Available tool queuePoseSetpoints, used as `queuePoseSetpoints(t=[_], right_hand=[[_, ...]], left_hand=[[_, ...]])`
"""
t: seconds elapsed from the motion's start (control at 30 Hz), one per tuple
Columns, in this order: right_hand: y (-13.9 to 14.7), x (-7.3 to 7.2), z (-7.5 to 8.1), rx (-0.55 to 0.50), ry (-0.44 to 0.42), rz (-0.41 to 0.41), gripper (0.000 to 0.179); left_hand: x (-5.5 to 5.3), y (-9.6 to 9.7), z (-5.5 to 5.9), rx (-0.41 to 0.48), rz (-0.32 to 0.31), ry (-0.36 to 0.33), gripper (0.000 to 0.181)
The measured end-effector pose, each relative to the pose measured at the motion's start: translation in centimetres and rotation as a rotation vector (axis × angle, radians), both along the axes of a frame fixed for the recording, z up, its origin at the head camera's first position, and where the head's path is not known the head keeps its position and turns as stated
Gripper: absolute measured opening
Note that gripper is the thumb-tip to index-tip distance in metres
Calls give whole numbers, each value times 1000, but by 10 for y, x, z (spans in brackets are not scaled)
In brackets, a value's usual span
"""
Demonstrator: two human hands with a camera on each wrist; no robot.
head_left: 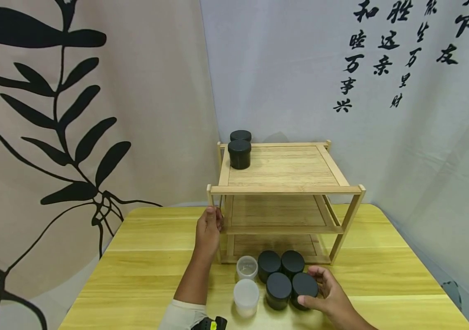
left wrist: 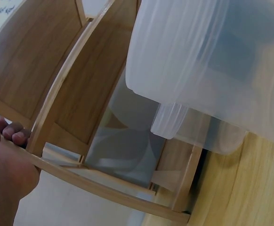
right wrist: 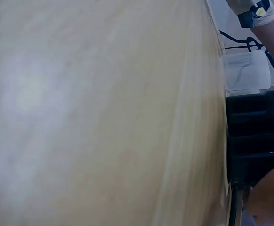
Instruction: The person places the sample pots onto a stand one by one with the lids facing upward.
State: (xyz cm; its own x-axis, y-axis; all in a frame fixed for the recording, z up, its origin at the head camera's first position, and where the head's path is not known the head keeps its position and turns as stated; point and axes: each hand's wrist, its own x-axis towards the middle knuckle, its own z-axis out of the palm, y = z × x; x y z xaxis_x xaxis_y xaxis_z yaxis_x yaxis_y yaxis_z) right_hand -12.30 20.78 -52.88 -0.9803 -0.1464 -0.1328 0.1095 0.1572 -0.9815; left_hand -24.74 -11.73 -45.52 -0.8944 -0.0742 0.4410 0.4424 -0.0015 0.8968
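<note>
1. The black jar [head_left: 305, 287] in the right hand stood on the worktop [head_left: 135, 279], before the shelf's front right corner, at the right end of the nearer jar row.
2. The right hand [head_left: 330, 295] had its thumb on the near side of that jar and its fingers at the far side, parted only by the jar's width and curled about it.
3. Three other black jars [head_left: 278, 290] stood close around it, one just to its left and two behind, towards the shelf.
4. Left of these were two translucent jars, a cloudy one [head_left: 246, 294] in front and a clearer one [head_left: 247, 267] behind.
5. The wooden shelf [head_left: 288, 167], three tiers high, stood near the worktop's far edge.
6. The left hand [head_left: 208, 231] gripped the shelf's front left post below the top tier, fingers bent round the wood.
7. Two lidded black containers [head_left: 240, 155] sat one behind the other along the top tier's left edge, the farther at its back corner.
8. Beyond the worktop hung a plant-patterned cloth [head_left: 168, 114] and, to its right, a pale cloth [head_left: 284, 68] with dark characters.
</note>
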Motion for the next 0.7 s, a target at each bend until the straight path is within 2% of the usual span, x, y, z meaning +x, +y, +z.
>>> queuePoseSetpoints(t=[0.23, 0.47, 0.7], right_hand=[[2, -2, -4, -18, -2, 41, 78], [5, -5, -8, -87, -15, 109, 82], [6, -5, -11, -92, -13, 126, 82]], left_hand=[[0, 1, 0, 4, 6, -7, 77], [0, 0, 0, -5, 5, 0, 76], [0, 0, 0, 1, 0, 5, 74]])
